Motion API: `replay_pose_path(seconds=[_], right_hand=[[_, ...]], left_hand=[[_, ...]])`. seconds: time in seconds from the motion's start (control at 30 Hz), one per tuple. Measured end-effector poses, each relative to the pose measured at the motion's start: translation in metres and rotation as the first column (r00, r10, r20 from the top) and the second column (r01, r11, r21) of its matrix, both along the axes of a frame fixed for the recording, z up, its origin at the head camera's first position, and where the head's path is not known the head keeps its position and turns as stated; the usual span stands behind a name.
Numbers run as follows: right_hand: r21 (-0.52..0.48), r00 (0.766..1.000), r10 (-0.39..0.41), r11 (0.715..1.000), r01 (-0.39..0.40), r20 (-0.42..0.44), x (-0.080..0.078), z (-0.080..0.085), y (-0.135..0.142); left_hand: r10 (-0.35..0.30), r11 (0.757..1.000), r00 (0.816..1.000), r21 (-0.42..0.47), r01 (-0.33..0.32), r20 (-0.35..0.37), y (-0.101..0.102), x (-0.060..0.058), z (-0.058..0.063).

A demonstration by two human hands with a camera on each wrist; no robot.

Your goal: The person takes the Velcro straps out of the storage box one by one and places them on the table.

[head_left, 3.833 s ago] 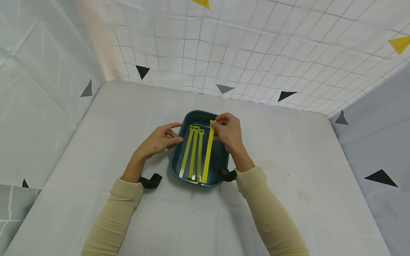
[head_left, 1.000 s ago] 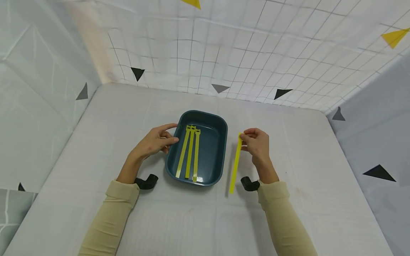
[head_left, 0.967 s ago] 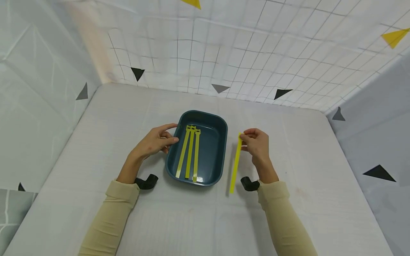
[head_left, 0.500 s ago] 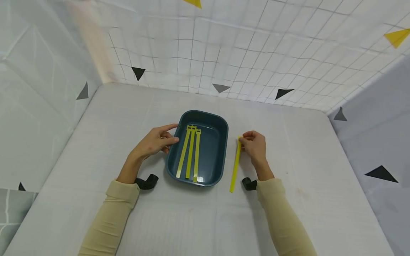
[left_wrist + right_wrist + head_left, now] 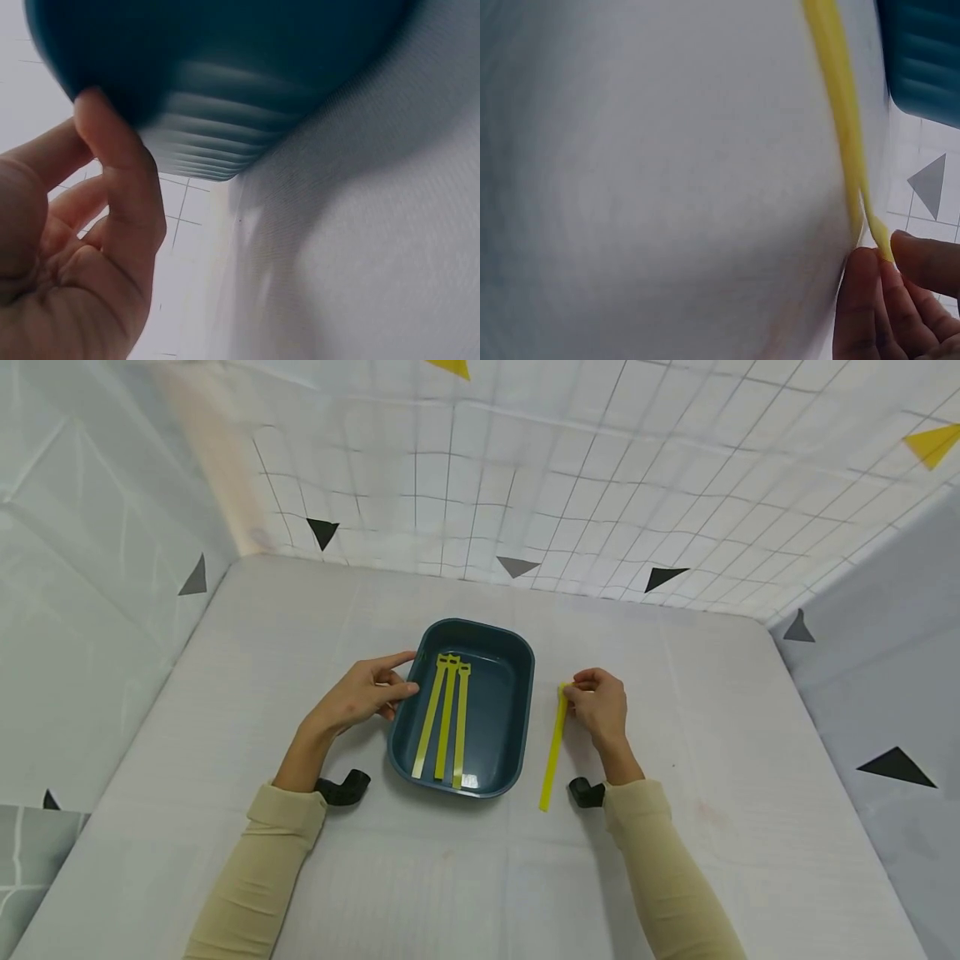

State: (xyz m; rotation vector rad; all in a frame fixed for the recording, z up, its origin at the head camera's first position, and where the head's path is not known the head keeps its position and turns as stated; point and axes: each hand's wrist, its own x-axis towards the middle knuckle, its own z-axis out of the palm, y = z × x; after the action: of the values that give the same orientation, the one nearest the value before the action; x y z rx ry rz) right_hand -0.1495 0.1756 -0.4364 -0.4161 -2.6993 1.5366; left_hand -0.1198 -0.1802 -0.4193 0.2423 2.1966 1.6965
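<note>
A dark teal tray [image 5: 491, 727] lies in the middle of the table, with three flat yellow cable ties [image 5: 447, 718] inside, their slotted heads at the far end. My left hand [image 5: 358, 695] holds the tray's left edge, thumb and index finger at the rim; the left wrist view shows a bent digit [image 5: 120, 150] against the tray's outer side. Right of the tray, my right hand [image 5: 600, 703] pinches another yellow cable tie [image 5: 553, 760] by its head end. Its strip runs toward the front, low over the table, and appears close to its shadow in the right wrist view.
A white-covered table [image 5: 450, 877] carries the tray. Behind it rises a white gridded sheet [image 5: 480, 485] with black and grey triangles; plain sheets hang at both sides. Black wrist cameras [image 5: 345, 787] sit at both cuffs.
The right hand has carried one cable tie out of the tray to the right and lowered it toward the table. In the last half second it barely moved. The left hand stays at the tray.
</note>
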Motion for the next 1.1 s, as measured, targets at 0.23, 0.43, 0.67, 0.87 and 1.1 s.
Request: replay_pose_path(seconds=[0.23,0.43,0.67,0.87,1.1], right_hand=[[0.010,1.000,-0.020,1.000,0.020,0.006,0.0000,-0.0004,-0.0001],[0.005,1.000,-0.015,1.000,0.015,0.010,0.0010,0.0000,-0.0001],[-0.036,1.000,-0.006,0.999,0.007,0.011,0.0029,0.0011,0.0008],[-0.091,0.999,-0.008,0.996,0.012,0.035,0.0050,0.0013,0.0023],[-0.094,0.998,0.020,0.995,-0.015,0.053,0.0067,0.0049,0.0050]], left_hand=[[0.005,1.000,1.000,-0.004,-0.005,-0.003,0.0010,-0.0006,-0.0001],[0.005,1.000,1.000,-0.006,-0.005,-0.004,0.0014,-0.0003,0.0002],[0.003,1.000,1.000,-0.008,-0.003,-0.005,0.0009,0.0005,0.0002],[0.000,1.000,1.000,0.000,0.000,-0.006,0.0005,0.0022,0.0003],[-0.001,1.000,1.000,-0.003,0.001,-0.012,0.0012,0.0015,0.0004]])
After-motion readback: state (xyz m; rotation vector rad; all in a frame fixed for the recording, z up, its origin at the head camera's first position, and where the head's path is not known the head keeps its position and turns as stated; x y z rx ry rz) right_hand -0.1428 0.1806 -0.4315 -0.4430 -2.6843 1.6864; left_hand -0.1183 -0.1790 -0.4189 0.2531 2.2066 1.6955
